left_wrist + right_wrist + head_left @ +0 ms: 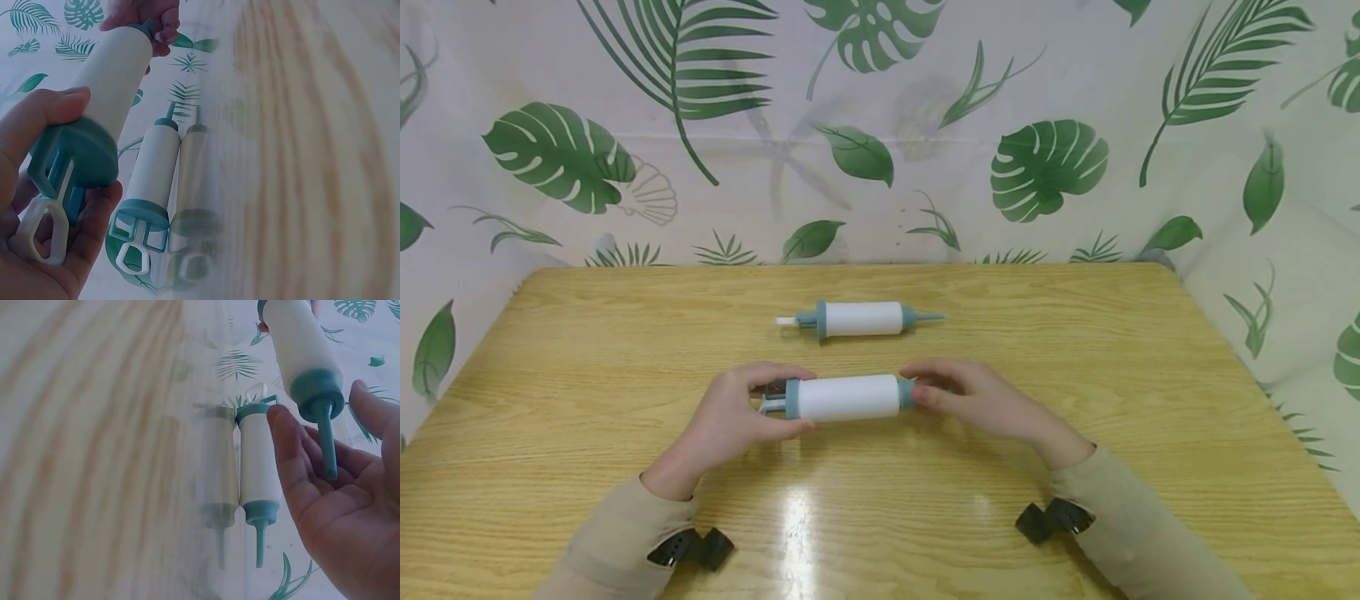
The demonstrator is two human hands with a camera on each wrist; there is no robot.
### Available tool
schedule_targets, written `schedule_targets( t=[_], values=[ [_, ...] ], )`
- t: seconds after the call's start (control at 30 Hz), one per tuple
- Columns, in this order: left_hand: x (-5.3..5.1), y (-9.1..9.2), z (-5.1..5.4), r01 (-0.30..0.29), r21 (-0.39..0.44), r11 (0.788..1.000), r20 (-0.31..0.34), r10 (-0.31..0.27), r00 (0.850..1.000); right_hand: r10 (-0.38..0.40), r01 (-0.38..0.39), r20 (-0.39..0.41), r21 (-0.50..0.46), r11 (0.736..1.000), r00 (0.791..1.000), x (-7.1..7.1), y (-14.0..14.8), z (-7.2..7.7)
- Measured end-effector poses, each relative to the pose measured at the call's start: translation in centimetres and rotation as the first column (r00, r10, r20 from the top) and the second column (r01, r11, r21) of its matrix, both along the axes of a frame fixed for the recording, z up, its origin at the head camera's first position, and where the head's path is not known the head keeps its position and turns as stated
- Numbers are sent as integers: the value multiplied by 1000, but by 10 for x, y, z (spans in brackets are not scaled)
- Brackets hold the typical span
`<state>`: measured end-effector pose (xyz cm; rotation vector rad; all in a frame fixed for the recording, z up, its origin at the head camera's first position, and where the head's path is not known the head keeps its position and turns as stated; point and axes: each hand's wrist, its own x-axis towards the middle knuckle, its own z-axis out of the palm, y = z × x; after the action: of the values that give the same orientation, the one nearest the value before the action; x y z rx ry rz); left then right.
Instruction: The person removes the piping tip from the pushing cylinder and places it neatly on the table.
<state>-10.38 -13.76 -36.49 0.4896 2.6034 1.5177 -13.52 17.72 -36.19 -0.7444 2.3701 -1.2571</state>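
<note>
A white tube with teal ends point(848, 398) is held level above the table's middle. The left hand point(741, 412) grips its handle end, thumb on the barrel; in the left wrist view a white pull loop point(45, 231) hangs over that palm. At the other end is the right hand point(973, 400), its fingers around the teal nozzle point(326, 434); in the right wrist view the fingers are slightly bent about the nozzle, with a gap visible to the thumb. A second such tube point(863, 319) lies behind, touched by neither hand, nozzle pointing right.
The wooden table point(1075, 350) reaches back to a leaf-print cloth point(925, 200) that hangs behind it and at both sides. A black wrist device point(692, 548) is on the left sleeve and another point(1054, 521) on the right sleeve.
</note>
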Motion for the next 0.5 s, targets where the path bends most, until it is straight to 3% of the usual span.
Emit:
schedule_targets(
  t=[0.17,0.3,0.5],
  values=[
    [-1,0,-1,7,2,1000,-9,-7,1000,18,-16,50,-29,999,999,0,-1,0],
    [-1,0,-1,13,2,1000,-10,-13,1000,21,-20,8,-42,999,1000,0,-2,0],
    [-1,0,-2,14,2,1000,-7,-14,1000,21,-20,25,-45,999,999,0,-1,-1]
  ],
)
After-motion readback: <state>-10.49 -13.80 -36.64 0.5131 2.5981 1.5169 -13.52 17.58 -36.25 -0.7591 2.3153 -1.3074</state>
